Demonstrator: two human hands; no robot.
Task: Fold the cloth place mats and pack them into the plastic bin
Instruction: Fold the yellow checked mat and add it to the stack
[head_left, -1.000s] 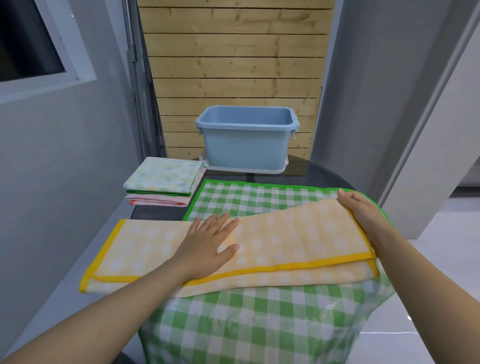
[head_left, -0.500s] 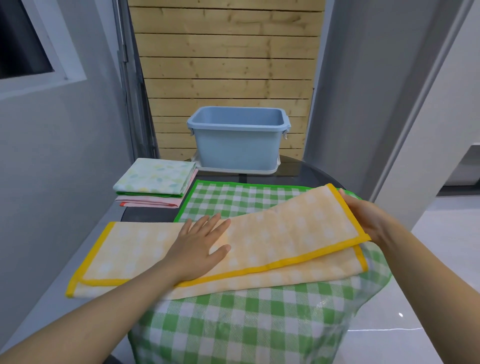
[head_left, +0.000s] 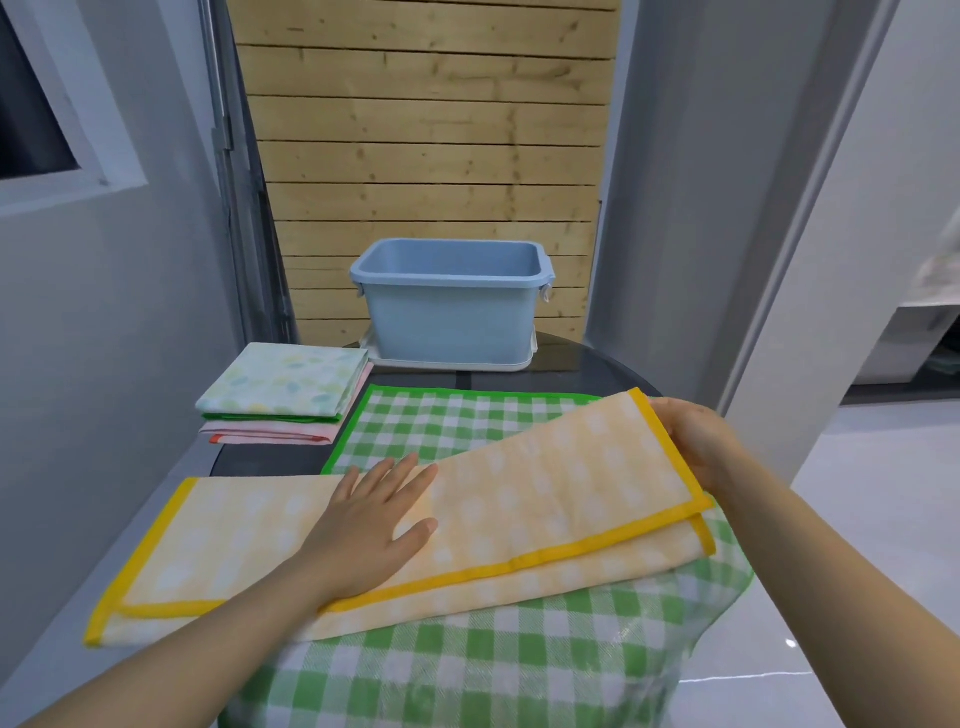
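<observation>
A yellow checked place mat (head_left: 545, 499) with a yellow border lies folded lengthwise across a green checked mat (head_left: 467, 654) on the dark round table (head_left: 582, 374). My left hand (head_left: 371, 525) presses flat on the yellow mat's middle, fingers straight. My right hand (head_left: 693, 444) grips the mat's right end and holds it lifted off the table. A stack of folded mats (head_left: 285, 392), pale leaf-print on top and pink below, sits at the left. The light blue plastic bin (head_left: 452, 312) stands open at the table's far edge; nothing shows inside it.
The bin rests on a white lid (head_left: 452, 364). A wooden plank wall (head_left: 426, 156) is behind it, grey walls close in at left and right. The green mat hangs over the table's near edge. Shiny floor lies to the right.
My right hand has raised the yellow mat's right end from flat on the table and brought it slightly leftward. My left hand has stayed pressed on the middle.
</observation>
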